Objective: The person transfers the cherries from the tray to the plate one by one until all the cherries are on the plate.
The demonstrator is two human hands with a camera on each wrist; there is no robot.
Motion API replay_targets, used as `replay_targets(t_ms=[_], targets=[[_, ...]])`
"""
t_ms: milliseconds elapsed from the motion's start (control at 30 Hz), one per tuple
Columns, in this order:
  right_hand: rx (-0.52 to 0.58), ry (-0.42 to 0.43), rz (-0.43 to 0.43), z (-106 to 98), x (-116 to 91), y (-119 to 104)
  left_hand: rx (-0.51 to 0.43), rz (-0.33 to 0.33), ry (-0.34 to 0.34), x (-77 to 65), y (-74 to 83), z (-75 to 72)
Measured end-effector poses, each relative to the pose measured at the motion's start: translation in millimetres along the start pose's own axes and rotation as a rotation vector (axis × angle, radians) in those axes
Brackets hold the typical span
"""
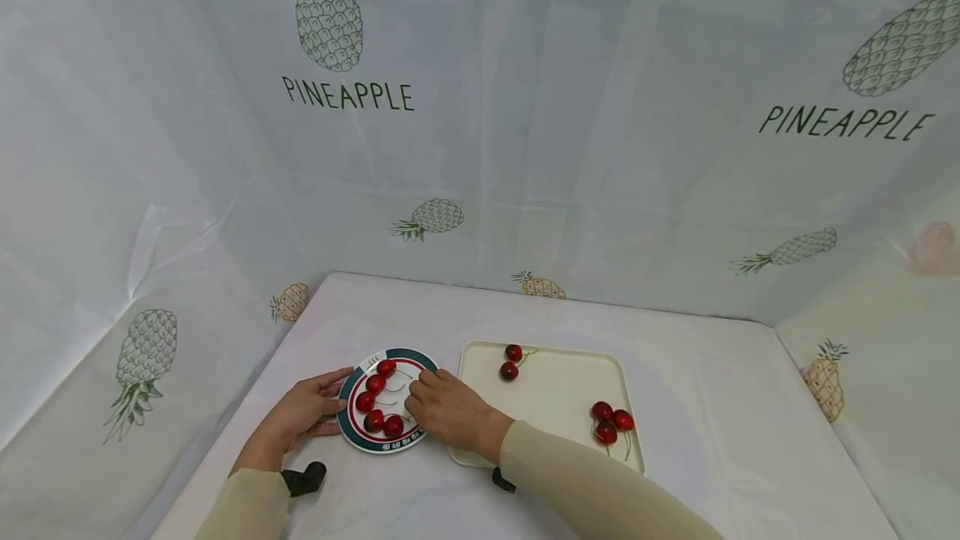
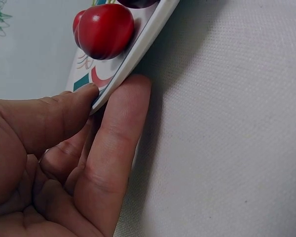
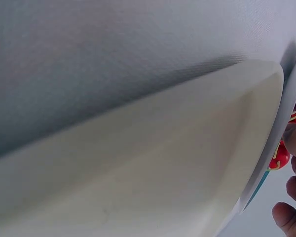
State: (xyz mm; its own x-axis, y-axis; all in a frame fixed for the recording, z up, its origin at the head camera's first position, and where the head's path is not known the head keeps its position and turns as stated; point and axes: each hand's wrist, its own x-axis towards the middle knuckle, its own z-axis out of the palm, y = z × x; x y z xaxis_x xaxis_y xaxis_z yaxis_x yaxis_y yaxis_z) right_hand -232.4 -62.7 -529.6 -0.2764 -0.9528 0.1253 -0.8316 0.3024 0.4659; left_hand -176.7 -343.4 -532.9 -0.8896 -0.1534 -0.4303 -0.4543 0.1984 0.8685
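Left hand (image 1: 303,407): pinching the plate's left edge, with thumb on top of the rim and at least one finger underneath, as shown from the left wrist.
Right hand (image 1: 450,411): reaching across the tray's left side to the plate's right half, with fingers bent inward among the stems; cannot tell whether pinching a stem or nothing.
Plate (image 1: 412,357): round and white, with a teal border, a red inner ring and pale lettering at the near edge; on the cloth just left of the tray, between both hands.
Cherries on plate (image 1: 376,383): five in view, red and glossy, in a curve along the left and near side; thin stems pointing toward the middle and right.
Tray (image 1: 555,390): cream, rectangular, round-cornered, low-walled; partly hidden under the right forearm.
Cherries at tray's far left (image 1: 509,371): two, close together, with stems to the right.
Cherries at tray's right (image 1: 606,433): three, bunched near the wall, with stems toward the near side.
Sleeves (image 1: 592,473): beige, on both arms.
Tablecloth (image 1: 712,407): white, under plate and tray.
Backdrop (image 1: 562,107): pale sheeting with printed pineapples and the word PINEAPPLE.
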Motion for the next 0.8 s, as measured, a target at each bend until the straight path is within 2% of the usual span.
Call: replay_targets(t_ms=[400,633,800], targets=[[0.038,-0.013,0.033,-2.0,0.1,0.1,0.014,-0.011,0.009,0.3,2.3,1.4],[0.095,0.05,0.099,-11.0,-0.8,1.2,0.032,-0.02,0.009,0.8,2.5,1.9],[0.09,0.078,0.137,-19.3,-2.4,3.0,0.041,-0.025,0.008,0.2,2.1,0.9]])
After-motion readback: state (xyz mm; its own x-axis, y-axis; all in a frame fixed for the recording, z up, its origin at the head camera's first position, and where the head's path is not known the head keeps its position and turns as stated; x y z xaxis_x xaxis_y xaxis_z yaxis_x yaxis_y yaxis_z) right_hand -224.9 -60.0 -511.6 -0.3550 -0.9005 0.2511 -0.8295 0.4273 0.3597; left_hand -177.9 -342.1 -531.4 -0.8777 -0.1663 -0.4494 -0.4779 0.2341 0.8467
